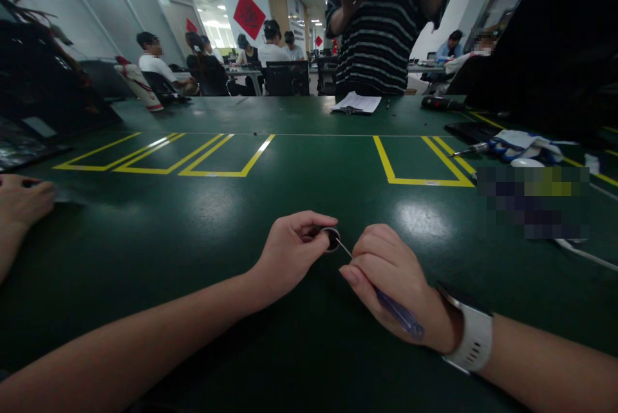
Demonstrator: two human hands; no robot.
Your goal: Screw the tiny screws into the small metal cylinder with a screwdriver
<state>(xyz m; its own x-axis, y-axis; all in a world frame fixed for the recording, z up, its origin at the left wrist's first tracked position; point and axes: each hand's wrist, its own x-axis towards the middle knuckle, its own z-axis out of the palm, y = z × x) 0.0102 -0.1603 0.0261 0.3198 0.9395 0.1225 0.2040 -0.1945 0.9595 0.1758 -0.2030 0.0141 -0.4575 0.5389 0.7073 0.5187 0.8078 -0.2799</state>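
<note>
Low in the middle of the view, my left hand (293, 257) pinches a small round ring-like part (333, 238) with a dark hollow centre, held by its left side. To its right, my right hand (393, 281) is wrapped round a screwdriver (400, 314) with a clear purplish handle. The thin metal shaft points up and left, its tip at the opening of the round part. Whether the tip touches the inside cannot be made out. My fingers cover part of the handle and part of the ring.
Yellow tape outlines (212, 174) mark the green table (203, 323). Gloves (526, 143), a power drill (441, 103) and a cable (591, 257) lie at right. A clipboard (357, 103) rests at the far edge, before a standing person (374, 40). Another person's hand (24, 204) is at left.
</note>
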